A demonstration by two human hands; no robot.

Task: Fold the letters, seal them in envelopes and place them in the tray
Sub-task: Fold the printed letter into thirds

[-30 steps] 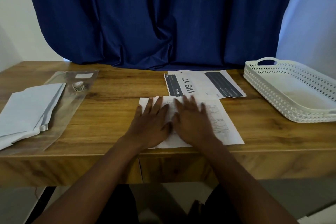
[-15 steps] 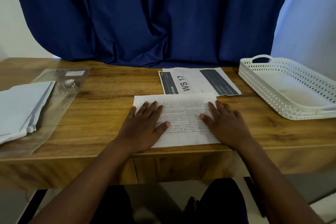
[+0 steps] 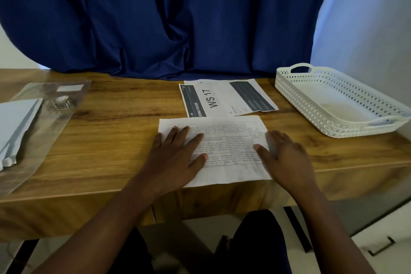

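You had both hands flat, fingers straight: left hand (image 3: 175, 153) on the letter's (image 3: 224, 140) left half, right hand (image 3: 282, 153) over its right edge. Long axis ran left-right between them. Envelopes (image 3: 15, 122) lay well left, nearer your left hand; tray (image 3: 311, 104) beyond your right.

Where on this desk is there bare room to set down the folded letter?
Bare wood lies between the plastic sleeve and the letter, and between the right hand and the tray. The middle is crowded with the WS 17 sheets.
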